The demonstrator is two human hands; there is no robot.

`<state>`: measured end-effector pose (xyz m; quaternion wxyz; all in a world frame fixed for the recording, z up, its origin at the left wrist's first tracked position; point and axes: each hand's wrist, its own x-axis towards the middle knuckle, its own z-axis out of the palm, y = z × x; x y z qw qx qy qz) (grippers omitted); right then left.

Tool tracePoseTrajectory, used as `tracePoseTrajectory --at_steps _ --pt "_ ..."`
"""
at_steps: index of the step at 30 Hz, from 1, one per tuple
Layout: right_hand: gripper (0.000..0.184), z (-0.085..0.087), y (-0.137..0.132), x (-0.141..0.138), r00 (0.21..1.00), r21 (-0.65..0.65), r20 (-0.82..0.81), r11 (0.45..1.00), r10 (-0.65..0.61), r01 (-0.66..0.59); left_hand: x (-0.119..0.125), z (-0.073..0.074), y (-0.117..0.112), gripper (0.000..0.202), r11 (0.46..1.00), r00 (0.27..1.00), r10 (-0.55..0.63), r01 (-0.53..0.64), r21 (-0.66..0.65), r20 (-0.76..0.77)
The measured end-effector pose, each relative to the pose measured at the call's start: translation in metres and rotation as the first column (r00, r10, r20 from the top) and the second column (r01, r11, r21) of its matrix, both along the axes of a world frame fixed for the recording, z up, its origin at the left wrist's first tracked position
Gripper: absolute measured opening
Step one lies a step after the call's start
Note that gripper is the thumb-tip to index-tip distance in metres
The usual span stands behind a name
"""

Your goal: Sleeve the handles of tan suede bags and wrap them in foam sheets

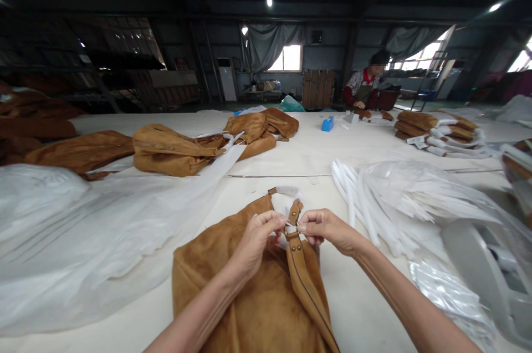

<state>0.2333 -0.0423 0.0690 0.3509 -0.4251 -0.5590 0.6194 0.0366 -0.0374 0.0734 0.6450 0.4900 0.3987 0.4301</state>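
Bare table (366,297) between bag (249,297), sleeves (399,198)

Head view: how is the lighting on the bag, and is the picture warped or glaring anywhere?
Head view: the bag and both hands, left and right, are evenly lit and sharp; the windows are blown out; the roof is dark; the table edge bows from wide-angle distortion; the plastic sleeves are washed out.

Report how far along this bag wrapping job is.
Done, by the look of it: a stack of bags with white wrapping on their straps lies far right. In hand: the left hand and right hand pinch white wrap at the strap buckle of the brown bag. Left, it seems: the bags piled across the table, beside loose white sleeves.
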Motion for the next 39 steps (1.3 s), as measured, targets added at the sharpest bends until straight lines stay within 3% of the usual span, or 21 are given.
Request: tracePoseTrajectory --at_steps 4,8,11,14,17,21,24,27,29,30,33,35,37,39 --pt "0.012 0.013 0.003 0.017 0.986 0.135 0.154 0.988 0.056 -0.077 0.002 0.003 0.006 0.025 0.984 0.984 -0.051 0.079 -0.161 0.17" --pt "0.005 0.01 0.003 0.028 0.961 0.27 0.266 0.952 0.069 -0.144 0.008 0.004 0.012 0.02 0.966 0.968 -0.039 0.1 -0.24 0.247" --pt "0.006 0.002 -0.001 0.033 0.957 0.228 0.27 0.959 0.104 -0.168 0.013 0.008 0.016 0.018 0.966 0.963 -0.063 0.125 -0.228 0.261" --pt "0.02 -0.006 -0.008 0.036 0.969 0.176 0.206 0.969 0.134 -0.172 0.018 0.013 0.02 0.016 0.964 0.959 -0.061 0.128 -0.232 0.276" --pt "0.03 -0.017 -0.014 0.039 0.993 0.141 0.114 0.988 0.043 -0.059 0.025 0.017 0.023 0.02 0.945 0.947 -0.018 0.121 -0.304 0.321" --pt "0.029 -0.034 -0.023 0.048 0.966 0.121 0.148 0.973 -0.211 0.194 0.033 0.018 0.021 0.025 0.921 0.914 0.038 0.125 -0.369 0.404" --pt "0.033 -0.041 -0.034 0.055 0.931 0.178 0.192 0.944 -0.309 0.277 0.034 0.014 0.018 0.014 0.946 0.892 -0.019 0.162 -0.282 0.452" --pt "0.03 -0.038 -0.048 0.059 0.917 0.181 0.198 0.933 -0.346 0.312 0.035 0.01 0.014 0.028 0.967 0.92 -0.125 0.196 -0.161 0.37" --pt "0.029 -0.031 -0.055 0.06 0.876 0.273 0.197 0.883 -0.44 0.382 0.038 0.012 0.012 0.036 0.972 0.942 -0.207 0.228 -0.055 0.264" --pt "0.028 -0.025 -0.057 0.059 0.838 0.34 0.179 0.832 -0.515 0.439 0.041 0.014 0.011 0.041 0.969 0.948 -0.241 0.245 0.006 0.207" --pt "0.027 -0.006 -0.059 0.055 0.684 0.478 0.013 0.606 -0.729 0.636 0.051 0.023 0.009 0.048 0.957 0.965 -0.256 0.246 0.153 0.05" --pt "0.032 0.004 -0.055 0.05 0.628 0.489 -0.11 0.508 -0.77 0.709 0.059 0.028 0.008 0.048 0.953 0.971 -0.239 0.231 0.197 0.015" --pt "0.031 0.011 -0.05 0.046 0.648 0.49 -0.138 0.517 -0.749 0.702 0.065 0.031 0.008 0.048 0.945 0.964 -0.263 0.252 0.211 0.025" --pt "0.025 0.014 -0.046 0.042 0.683 0.493 -0.089 0.564 -0.725 0.662 0.07 0.031 0.007 0.05 0.937 0.955 -0.292 0.276 0.212 0.045"
